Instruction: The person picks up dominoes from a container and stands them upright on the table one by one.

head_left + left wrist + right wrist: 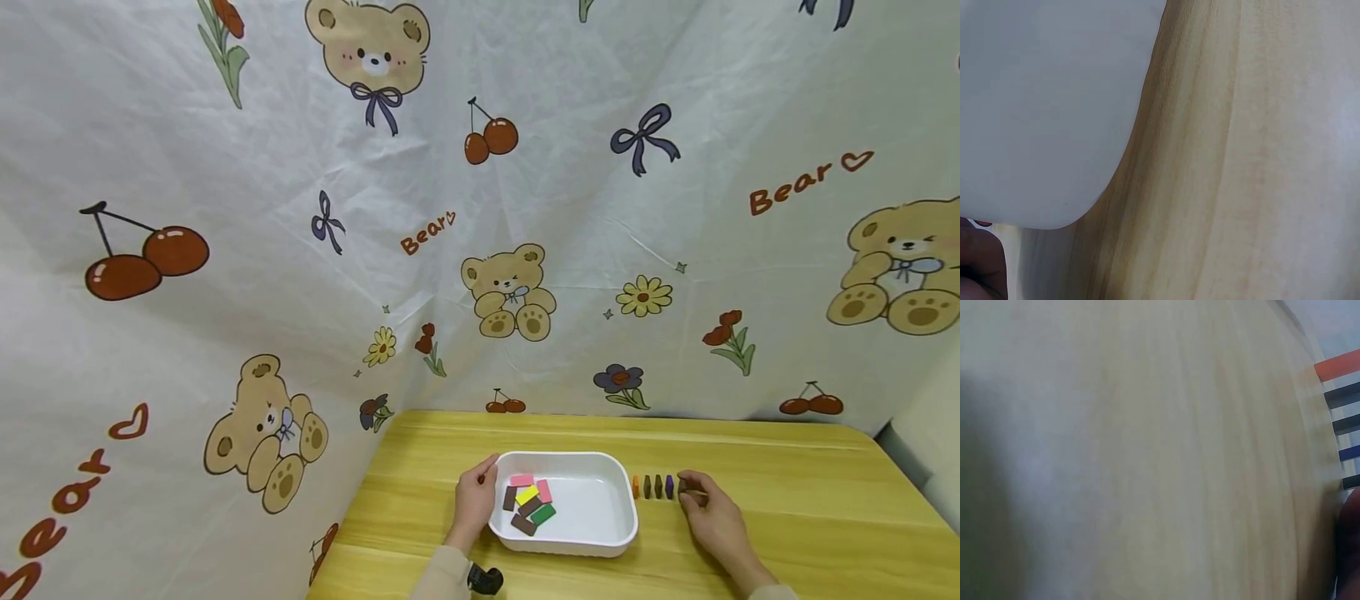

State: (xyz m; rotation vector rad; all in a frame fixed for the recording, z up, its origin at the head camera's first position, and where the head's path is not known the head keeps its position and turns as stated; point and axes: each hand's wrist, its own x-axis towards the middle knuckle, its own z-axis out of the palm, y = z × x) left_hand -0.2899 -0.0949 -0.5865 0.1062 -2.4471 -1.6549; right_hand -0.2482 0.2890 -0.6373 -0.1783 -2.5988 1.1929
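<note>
A white rectangular tray (570,546) stands on the table, with pink, yellow, green and dark brown dominoes (528,507) lying flat in its left half. At its left rim my left hand (474,498) holds the tray's side. To the right of the tray, several dominoes stand upright in a spaced row: an orange domino (635,487) nearest the tray, two dark dominoes (652,487), then a purple domino (670,487). At the row's right end my right hand (712,515) pinches another dark domino (1351,482), partly hidden by the fingers.
The wood-grain table (810,500) extends right of the right hand and behind the tray. A white cloth (562,200) printed with bears and cherries hangs behind the table and along its left side. A black strap device (486,580) sits at the left wrist.
</note>
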